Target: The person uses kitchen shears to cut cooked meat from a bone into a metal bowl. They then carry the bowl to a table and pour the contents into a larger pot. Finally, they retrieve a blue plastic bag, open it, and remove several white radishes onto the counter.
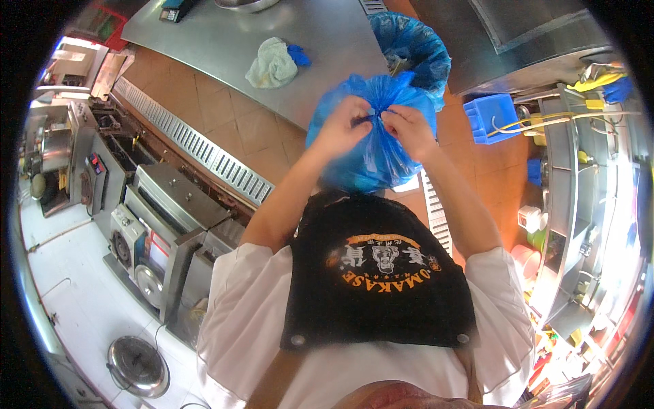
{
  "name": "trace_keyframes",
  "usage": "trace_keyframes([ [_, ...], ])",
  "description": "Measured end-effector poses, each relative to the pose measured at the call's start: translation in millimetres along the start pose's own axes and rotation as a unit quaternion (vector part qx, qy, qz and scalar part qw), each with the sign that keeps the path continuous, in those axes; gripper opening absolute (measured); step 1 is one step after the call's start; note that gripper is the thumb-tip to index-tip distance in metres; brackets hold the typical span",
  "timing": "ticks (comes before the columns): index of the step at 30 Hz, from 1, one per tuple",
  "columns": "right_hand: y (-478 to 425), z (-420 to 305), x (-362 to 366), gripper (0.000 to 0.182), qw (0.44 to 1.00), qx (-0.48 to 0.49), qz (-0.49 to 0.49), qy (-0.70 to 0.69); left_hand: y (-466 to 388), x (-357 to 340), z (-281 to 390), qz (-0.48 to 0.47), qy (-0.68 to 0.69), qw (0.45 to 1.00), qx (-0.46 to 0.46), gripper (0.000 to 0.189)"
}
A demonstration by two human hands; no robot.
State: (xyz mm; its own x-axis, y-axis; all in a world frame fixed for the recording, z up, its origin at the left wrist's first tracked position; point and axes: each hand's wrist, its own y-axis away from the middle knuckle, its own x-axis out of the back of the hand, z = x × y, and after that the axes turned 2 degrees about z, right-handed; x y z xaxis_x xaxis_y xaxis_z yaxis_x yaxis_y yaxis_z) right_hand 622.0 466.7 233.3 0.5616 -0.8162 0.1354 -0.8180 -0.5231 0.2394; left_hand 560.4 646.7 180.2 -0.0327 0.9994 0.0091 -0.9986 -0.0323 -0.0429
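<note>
A full blue plastic bag point(368, 163) bulges in front of my black apron. Its top is gathered into a twisted neck between my two hands. My left hand point(343, 128) pinches the bag's neck from the left side, with a dark blue twisted strand by its fingers. From the right, my right hand point(410, 130) grips the gathered plastic between thumb and fingers. The hands are close together, a small gap apart. Whether the neck is knotted I cannot tell. The bag's underside is hidden from me.
Beyond the bag stands a bin lined with blue plastic point(434, 56). A steel table point(204, 36) holds a crumpled white cloth point(273, 64). A blue crate point(490, 118) and a steel sink rack point(562, 148) are at right. Cooking equipment point(173, 197) lines the left; a floor drain grate point(194, 148) runs alongside.
</note>
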Motion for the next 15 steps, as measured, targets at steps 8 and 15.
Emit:
trace_keyframes([
  [8, -7.4, -52.1, 25.4, 0.022, 0.984, 0.052, 0.015, -0.171, 14.9, 10.9, 11.5, 0.006, -0.144, 0.990, 0.001, 0.017],
  [15, -11.4, 102.9, 104.6, 0.064, 0.942, 0.095, 0.093, 0.310, 80.8, 124.4, 3.9, 0.152, 0.307, 0.939, -0.027, 0.016],
])
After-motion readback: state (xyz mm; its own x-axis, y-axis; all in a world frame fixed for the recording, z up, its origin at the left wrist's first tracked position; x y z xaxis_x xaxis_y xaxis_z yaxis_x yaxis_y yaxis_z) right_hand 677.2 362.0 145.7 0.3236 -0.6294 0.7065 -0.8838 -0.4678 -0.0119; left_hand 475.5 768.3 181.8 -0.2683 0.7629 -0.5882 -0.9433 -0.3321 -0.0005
